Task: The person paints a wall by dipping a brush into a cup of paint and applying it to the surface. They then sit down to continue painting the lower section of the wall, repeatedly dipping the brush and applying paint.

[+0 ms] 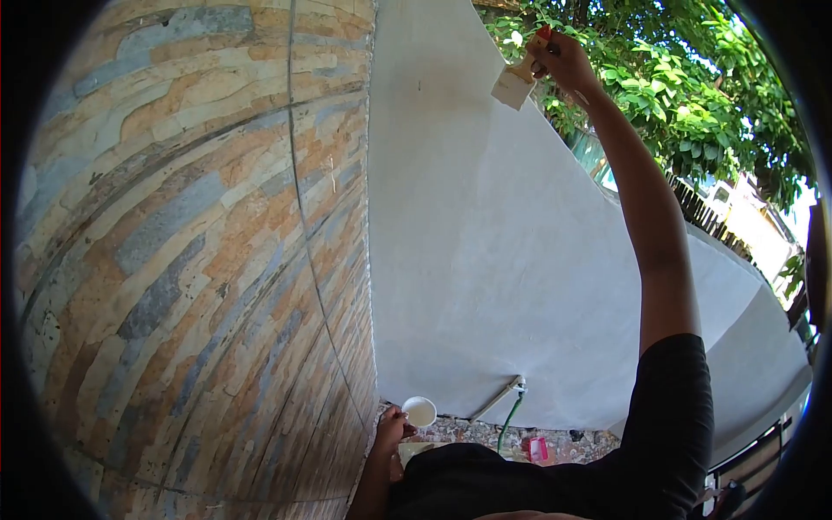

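Observation:
High at the upper right, my right hand (568,64) is closed around the handle of a wide paintbrush (513,87). The brush's pale bristles point down and left, overlapping the top edge of a smooth grey-white wall (485,234). Low down, beside the wall's left corner, my left hand (393,428) grips the rim of a small white tub (420,411). Pale liquid shows inside the tub.
A stone-clad wall (199,243) meets the grey wall at left, with a dark cable (299,186) running down it. Near the ground are a pipe with a tap (518,383), a green hose (510,420) and a pink object (538,449). Leafy branches (667,95) hang beyond the wall.

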Motion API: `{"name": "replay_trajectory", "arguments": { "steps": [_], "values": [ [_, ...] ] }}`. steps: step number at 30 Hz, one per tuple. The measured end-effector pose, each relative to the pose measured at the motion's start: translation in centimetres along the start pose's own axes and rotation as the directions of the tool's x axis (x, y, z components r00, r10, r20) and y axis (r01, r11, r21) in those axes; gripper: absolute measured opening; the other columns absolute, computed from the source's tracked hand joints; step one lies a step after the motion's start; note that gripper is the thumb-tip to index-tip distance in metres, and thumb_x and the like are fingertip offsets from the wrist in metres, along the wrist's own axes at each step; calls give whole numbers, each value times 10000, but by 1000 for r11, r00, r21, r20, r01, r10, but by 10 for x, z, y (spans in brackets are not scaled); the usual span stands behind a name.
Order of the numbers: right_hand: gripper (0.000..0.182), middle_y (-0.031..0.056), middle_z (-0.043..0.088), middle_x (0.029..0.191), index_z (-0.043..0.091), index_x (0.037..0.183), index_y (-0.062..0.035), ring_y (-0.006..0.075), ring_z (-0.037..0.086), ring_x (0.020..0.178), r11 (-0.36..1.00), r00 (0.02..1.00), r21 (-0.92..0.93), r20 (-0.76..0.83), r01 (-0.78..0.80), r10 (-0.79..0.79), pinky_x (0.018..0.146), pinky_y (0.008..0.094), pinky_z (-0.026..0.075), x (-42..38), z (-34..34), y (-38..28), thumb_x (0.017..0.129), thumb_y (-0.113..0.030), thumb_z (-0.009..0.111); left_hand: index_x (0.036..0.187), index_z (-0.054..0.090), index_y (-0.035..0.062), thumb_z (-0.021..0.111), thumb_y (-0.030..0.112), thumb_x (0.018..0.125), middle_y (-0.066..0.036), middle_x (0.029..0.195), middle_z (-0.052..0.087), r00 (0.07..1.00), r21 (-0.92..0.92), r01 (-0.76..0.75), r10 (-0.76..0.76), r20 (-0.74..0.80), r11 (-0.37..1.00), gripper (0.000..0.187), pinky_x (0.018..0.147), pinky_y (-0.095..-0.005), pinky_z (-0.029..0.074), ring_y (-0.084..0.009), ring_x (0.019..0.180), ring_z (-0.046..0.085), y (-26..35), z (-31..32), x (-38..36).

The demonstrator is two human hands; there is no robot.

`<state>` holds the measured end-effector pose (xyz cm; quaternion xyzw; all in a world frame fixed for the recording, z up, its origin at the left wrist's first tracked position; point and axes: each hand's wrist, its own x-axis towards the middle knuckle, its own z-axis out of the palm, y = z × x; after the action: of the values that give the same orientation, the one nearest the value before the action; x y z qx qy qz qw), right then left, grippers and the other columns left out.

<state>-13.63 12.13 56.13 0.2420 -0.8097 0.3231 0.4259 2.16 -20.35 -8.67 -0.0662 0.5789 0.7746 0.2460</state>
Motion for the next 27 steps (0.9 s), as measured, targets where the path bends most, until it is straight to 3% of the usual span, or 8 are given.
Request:
{"name": "replay_trajectory", "arguments": {
  "steps": [6,11,14,18,20,22,25,27],
  "values": [
    [260,78,645,728,619,977,-4,124,641,621,974,994,-206,-33,92,-101,543,259,546,39,-6,-12,845,-227,641,844,460,74,506,64,876,-58,680,501,1000,-14,25,-25,-14,1000,57,513,-344,567,-208,550,625,-2,8,7],
    [238,76,631,705,608,960,9,120,627,618,990,995,-107,-46,88,-94,586,268,542,37,-11,-15,867,-208,631,837,454,71,511,51,871,-64,681,508,999,13,38,-38,-6,999,69,514,-348,568,-212,554,630,1,12,10],
    [223,97,661,767,643,918,-10,154,649,644,847,915,-388,-22,364,-403,579,286,516,-1,5,-15,832,-215,666,852,450,75,509,60,874,-65,676,506,1000,23,25,-26,2,999,65,522,-356,570,-213,553,629,2,11,13],
    [136,102,652,807,639,853,-15,231,627,625,696,797,-406,171,592,-579,563,317,501,-56,24,-9,843,-152,639,865,482,54,490,95,873,-100,723,549,1000,54,4,-3,-7,999,42,570,-357,560,-228,574,612,17,12,10],
    [121,111,644,794,639,850,-18,255,618,640,748,822,-341,223,569,-523,575,328,500,-83,30,-15,838,-138,637,852,481,55,490,96,872,-98,717,550,1000,55,9,-9,-4,998,47,573,-357,560,-227,578,614,20,10,13],
    [131,108,650,800,632,854,-5,227,632,671,789,863,-349,214,506,-458,601,317,504,-91,33,-7,833,-134,639,871,437,71,474,101,909,-97,666,544,999,84,-25,22,32,996,61,541,-367,572,-229,565,634,16,6,18],
    [181,115,648,745,626,907,16,151,640,652,959,994,-260,13,110,-110,598,297,509,-84,31,4,834,-150,635,866,438,67,470,102,912,-99,670,550,999,104,-22,18,39,994,66,541,-364,572,-228,569,635,14,3,22],
    [194,108,645,727,626,924,11,145,637,631,973,997,-224,-14,65,-70,580,291,510,-63,26,17,842,-164,632,863,438,66,476,100,909,-97,669,549,999,101,-17,13,40,995,68,540,-364,572,-225,568,635,14,2,20]
  ]
}}
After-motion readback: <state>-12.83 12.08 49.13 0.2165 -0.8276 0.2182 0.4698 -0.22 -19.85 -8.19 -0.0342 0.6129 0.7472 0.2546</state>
